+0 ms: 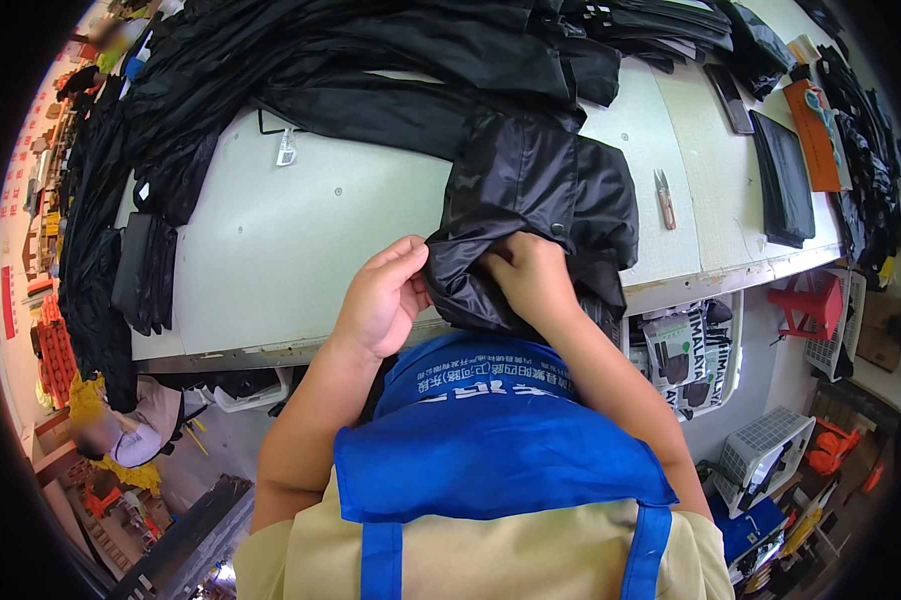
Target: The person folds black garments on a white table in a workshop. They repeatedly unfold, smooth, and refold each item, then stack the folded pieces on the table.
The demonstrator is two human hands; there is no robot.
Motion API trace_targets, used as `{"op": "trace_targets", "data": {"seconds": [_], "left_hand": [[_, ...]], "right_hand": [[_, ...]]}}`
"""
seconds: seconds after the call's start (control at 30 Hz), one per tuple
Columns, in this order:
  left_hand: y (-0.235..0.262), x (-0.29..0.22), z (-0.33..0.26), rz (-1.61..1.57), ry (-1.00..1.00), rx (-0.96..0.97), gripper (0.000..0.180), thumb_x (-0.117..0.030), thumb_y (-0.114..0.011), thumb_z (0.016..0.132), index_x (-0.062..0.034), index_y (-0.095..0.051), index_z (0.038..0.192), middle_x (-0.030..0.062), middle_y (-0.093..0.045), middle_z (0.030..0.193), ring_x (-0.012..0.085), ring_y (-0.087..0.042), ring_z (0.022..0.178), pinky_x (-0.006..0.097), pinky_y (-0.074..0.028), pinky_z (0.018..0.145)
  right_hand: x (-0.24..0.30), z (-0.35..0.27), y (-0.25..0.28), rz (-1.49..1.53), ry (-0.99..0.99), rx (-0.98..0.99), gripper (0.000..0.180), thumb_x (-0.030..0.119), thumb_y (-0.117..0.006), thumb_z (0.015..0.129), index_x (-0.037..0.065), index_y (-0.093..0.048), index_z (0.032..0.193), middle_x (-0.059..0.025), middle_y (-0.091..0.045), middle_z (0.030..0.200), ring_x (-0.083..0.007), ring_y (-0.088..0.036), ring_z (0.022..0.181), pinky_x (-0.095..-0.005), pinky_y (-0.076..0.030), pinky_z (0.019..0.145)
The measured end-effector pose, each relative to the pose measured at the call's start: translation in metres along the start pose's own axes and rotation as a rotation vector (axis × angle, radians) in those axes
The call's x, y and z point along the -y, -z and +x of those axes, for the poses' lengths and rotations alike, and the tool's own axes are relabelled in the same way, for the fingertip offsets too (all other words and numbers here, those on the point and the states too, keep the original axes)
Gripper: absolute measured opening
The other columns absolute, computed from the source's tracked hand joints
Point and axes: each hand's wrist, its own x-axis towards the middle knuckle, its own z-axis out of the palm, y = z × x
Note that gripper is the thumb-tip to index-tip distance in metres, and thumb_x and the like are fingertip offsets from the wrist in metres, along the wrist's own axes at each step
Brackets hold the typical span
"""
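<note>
A shiny black garment [530, 200] hangs over the near edge of the pale bench [300, 230], toward its near right corner, bunched into folds where both hands work it. The left hand [378, 298] pinches a fold at the garment's left side, thumb and fingers closed on the cloth. The right hand [532, 275] is clenched into the fabric just beside it, fingertips buried in the folds. The rest of the garment runs back across the bench into a long heap of black clothing [370, 50] that fills the far edge and spills off the far left corner.

A small white hang tag [287, 148] on a dark loop lies at the rim of that heap, left of the middle. A stack of folded black pieces [145, 270] sits at the left edge. Between tag, stack and hands the bench top is bare, the widest open stretch for moving cloth.

To the right, a small pair of thread snips [664, 198] lies alone on the bench, near the garment but apart from it. Past a seam in the top lie a flat black folded packet [782, 180], a dark slim rectangle [729, 98] and an orange flat package [812, 135] near the right edge.

Below the right edge stand printed black-and-white bags [685, 350], a red stool [810, 300] and white plastic baskets [765, 445] (the floor there is crowded). A blue apron [490, 440] covers the person's chest. Another person [135, 425] crouches below the near left corner.
</note>
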Motion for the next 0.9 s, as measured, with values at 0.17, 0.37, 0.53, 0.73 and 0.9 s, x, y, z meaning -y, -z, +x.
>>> {"op": "trace_targets", "data": {"seconds": [0.17, 0.37, 0.53, 0.73, 0.9], "left_hand": [[0.002, 0.001, 0.000, -0.023, -0.010, -0.027, 0.016, -0.021, -0.047, 0.097, -0.0081, -0.055, 0.090, 0.0014, -0.062, 0.088, 0.0106, -0.057, 0.079, 0.027, -0.045, 0.074], [0.007, 0.000, 0.002, -0.013, -0.008, -0.034, 0.017, -0.020, -0.046, 0.097, -0.0072, -0.055, 0.090, 0.0020, -0.062, 0.088, 0.0115, -0.057, 0.080, 0.027, -0.046, 0.075], [0.005, -0.001, 0.000, -0.012, -0.009, -0.064, 0.016, -0.020, -0.048, 0.096, -0.0074, -0.056, 0.089, 0.0021, -0.062, 0.086, 0.0107, -0.057, 0.078, 0.027, -0.047, 0.073], [-0.003, -0.011, -0.005, 0.159, -0.032, -0.052, 0.017, -0.019, -0.051, 0.095, -0.0061, -0.058, 0.086, 0.0032, -0.063, 0.084, 0.0112, -0.059, 0.070, 0.026, -0.050, 0.064], [-0.015, -0.018, -0.009, 0.412, -0.081, -0.108, 0.010, -0.012, -0.058, 0.089, -0.0021, -0.060, 0.090, 0.0036, -0.063, 0.078, 0.0113, -0.059, 0.066, 0.026, -0.048, 0.054]], "right_hand": [[0.004, -0.030, 0.026, 0.097, 0.020, -0.164, 0.008, 0.006, -0.066, 0.080, -0.001, -0.063, 0.079, -0.0129, -0.063, 0.072, -0.0264, -0.063, 0.064, -0.0321, -0.049, 0.059], [0.004, -0.048, 0.075, 0.557, -0.322, -0.268, 0.006, 0.005, -0.063, 0.088, 0.001, -0.064, 0.083, -0.0001, -0.058, 0.064, -0.0048, -0.051, 0.051, -0.0189, -0.038, 0.046], [-0.038, -0.057, 0.153, 0.476, -0.281, -0.608, 0.010, 0.010, -0.062, 0.089, 0.004, -0.063, 0.081, 0.0009, -0.056, 0.062, -0.0032, -0.050, 0.052, -0.0174, -0.034, 0.045], [-0.076, -0.073, 0.189, -0.830, -0.132, -0.655, 0.027, 0.008, -0.068, 0.081, 0.004, -0.061, 0.106, -0.0118, -0.065, 0.103, -0.0252, -0.060, 0.096, -0.0368, -0.046, 0.085], [0.005, -0.067, 0.097, -0.133, 0.323, -0.127, 0.036, 0.007, -0.077, 0.068, 0.005, -0.063, 0.102, -0.0120, -0.065, 0.097, -0.0278, -0.062, 0.092, -0.0342, -0.049, 0.077]]}}
